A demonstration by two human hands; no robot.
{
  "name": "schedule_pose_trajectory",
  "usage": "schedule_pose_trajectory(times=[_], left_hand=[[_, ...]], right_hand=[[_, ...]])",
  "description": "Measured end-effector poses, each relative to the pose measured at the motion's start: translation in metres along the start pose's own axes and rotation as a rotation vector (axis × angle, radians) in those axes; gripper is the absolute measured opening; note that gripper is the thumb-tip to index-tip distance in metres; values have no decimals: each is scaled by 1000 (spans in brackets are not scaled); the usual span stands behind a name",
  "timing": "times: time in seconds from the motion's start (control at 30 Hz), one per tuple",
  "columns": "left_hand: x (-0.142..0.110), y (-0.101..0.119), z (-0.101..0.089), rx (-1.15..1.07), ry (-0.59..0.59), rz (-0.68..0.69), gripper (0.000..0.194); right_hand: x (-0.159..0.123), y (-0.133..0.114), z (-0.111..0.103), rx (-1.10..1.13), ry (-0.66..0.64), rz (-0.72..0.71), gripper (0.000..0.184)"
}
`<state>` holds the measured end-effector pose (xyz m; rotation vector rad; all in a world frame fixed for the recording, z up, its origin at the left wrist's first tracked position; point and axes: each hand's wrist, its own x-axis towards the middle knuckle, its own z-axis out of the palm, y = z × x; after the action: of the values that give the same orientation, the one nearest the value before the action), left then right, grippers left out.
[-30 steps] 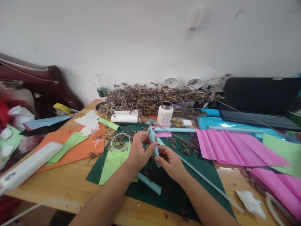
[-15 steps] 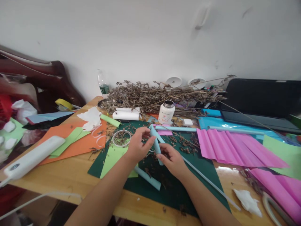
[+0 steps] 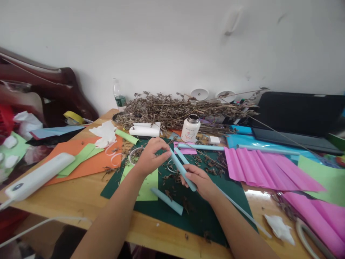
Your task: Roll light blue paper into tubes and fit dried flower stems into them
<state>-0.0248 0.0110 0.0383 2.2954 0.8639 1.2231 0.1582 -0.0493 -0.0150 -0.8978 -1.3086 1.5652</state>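
A light blue rolled paper tube (image 3: 178, 166) slants between my hands above the green cutting mat (image 3: 194, 219). My left hand (image 3: 153, 156) pinches its upper end between thumb and fingers. Around its lower half, the fingers of my right hand (image 3: 198, 180) are closed. Below, a second blue paper tube (image 3: 168, 202) rests on the mat, beside a light green sheet (image 3: 147, 187). Another blue tube (image 3: 182, 156) lies just behind the held one. Crumbled dry leaves are scattered over the mat, with a white ring (image 3: 132, 157) partly hidden by my left hand.
A bundle of dried plant stalks (image 3: 167, 109) stretches along the back, behind an uncapped white bottle (image 3: 191, 128). Pink crepe paper (image 3: 258, 169) and a dark laptop (image 3: 299, 115) are on the right. Orange paper (image 3: 72, 169) and a white glue gun-like device (image 3: 40, 176) lie left.
The held tube has tilted to a flatter slant, its lower end swinging right. My left hand has drawn slightly left and up onto its top end; my right hand wraps further round it.
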Motion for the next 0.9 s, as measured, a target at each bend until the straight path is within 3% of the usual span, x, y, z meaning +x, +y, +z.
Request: schedule_pose_trajectory(times=[0.27, 0.43, 0.67, 0.9], left_hand=[[-4, -6, -5, -111, -93, -29, 16], [-4, -3, -7, -71, -106, -4, 16], [-7, -3, -2, -192, -2, 52, 17], [-10, -3, 1, -287, 18, 35, 17]], right_hand=[[3, 1, -3, 125, -23, 13, 20], [3, 1, -6, 155, -26, 25, 21], [1, 1, -3, 119, -124, -33, 37], [-1, -1, 0, 71, -121, -36, 35]])
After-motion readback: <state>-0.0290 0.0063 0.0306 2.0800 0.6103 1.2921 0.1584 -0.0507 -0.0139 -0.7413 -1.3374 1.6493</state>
